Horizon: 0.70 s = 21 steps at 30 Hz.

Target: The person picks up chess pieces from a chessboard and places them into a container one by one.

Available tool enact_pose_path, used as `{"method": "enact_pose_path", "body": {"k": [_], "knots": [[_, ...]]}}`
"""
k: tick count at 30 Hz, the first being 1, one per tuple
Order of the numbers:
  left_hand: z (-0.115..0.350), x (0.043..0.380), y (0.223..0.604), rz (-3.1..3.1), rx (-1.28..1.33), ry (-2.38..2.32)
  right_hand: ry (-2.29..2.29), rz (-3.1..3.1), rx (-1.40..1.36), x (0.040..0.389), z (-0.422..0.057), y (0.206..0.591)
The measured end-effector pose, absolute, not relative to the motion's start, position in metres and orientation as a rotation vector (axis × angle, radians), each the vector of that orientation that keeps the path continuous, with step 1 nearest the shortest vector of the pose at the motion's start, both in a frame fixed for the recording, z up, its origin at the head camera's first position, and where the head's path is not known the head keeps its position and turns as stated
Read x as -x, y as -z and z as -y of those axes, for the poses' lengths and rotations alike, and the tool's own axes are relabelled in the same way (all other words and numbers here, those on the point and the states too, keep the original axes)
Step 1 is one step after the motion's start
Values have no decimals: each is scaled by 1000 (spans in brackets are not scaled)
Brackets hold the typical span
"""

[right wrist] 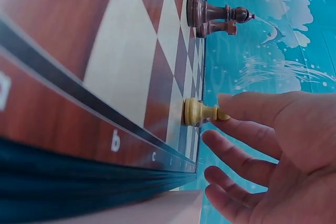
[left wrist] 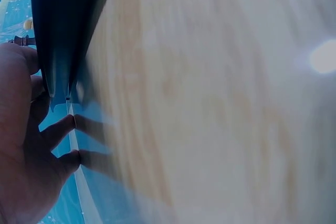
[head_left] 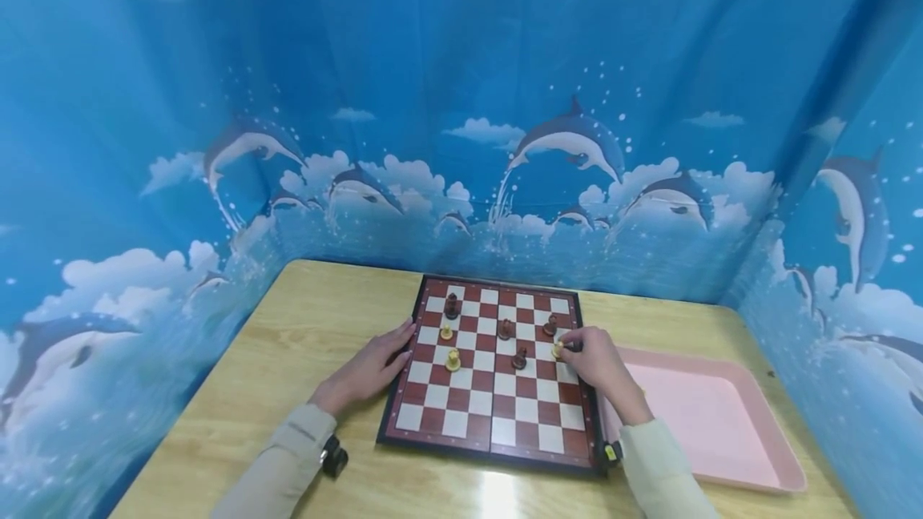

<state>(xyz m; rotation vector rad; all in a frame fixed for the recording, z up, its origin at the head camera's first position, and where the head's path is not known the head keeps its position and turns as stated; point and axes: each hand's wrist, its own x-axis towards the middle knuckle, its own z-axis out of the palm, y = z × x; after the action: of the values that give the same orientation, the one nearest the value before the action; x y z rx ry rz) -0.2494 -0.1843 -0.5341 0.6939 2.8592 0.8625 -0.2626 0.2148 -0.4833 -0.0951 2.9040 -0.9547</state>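
My right hand (head_left: 597,359) pinches the top of a pale yellow chess pawn (right wrist: 195,113) between thumb and index finger, with the other fingers loosely bent. The pawn's base is at the board's surface, near the right edge; its head is partly covered by the fingers. At the left edge of the red-and-white chessboard (head_left: 456,424), my left hand (head_left: 371,367) rests with its fingers extended against the frame. Nearest to it on the board are a yellow rook (head_left: 453,360) and a small yellow pawn (head_left: 446,332). A dark bishop (right wrist: 218,13) stands beyond the right hand.
A tall dark piece (head_left: 451,307) stands at the board's far left, and other dark pieces (head_left: 505,329) are spread over its right half. Right of the board is a pink tray (head_left: 710,415), partly under the right forearm. A blue dolphin curtain (head_left: 433,102) surrounds the wooden table (head_left: 238,415).
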Motion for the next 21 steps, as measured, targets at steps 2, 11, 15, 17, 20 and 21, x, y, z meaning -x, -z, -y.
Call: {"method": "enact_pose_path", "body": {"k": [2, 11, 15, 17, 20, 21], "knots": [[184, 249, 534, -2859, -691, -863, 949, -2904, 97, 264, -215, 484], [185, 250, 537, -2866, -746, -852, 1003, -3035, 231, 260, -221, 475], [186, 251, 537, -2869, -751, -870, 1120, -3046, 235, 254, -224, 466], [186, 251, 536, -2864, -749, -868, 1167, -3024, 213, 252, -225, 463], [186, 251, 535, -2857, -732, -865, 1208, -3009, 202, 246, -227, 463], [186, 251, 535, -2857, -727, -864, 1224, -3016, 192, 245, -228, 463]]}}
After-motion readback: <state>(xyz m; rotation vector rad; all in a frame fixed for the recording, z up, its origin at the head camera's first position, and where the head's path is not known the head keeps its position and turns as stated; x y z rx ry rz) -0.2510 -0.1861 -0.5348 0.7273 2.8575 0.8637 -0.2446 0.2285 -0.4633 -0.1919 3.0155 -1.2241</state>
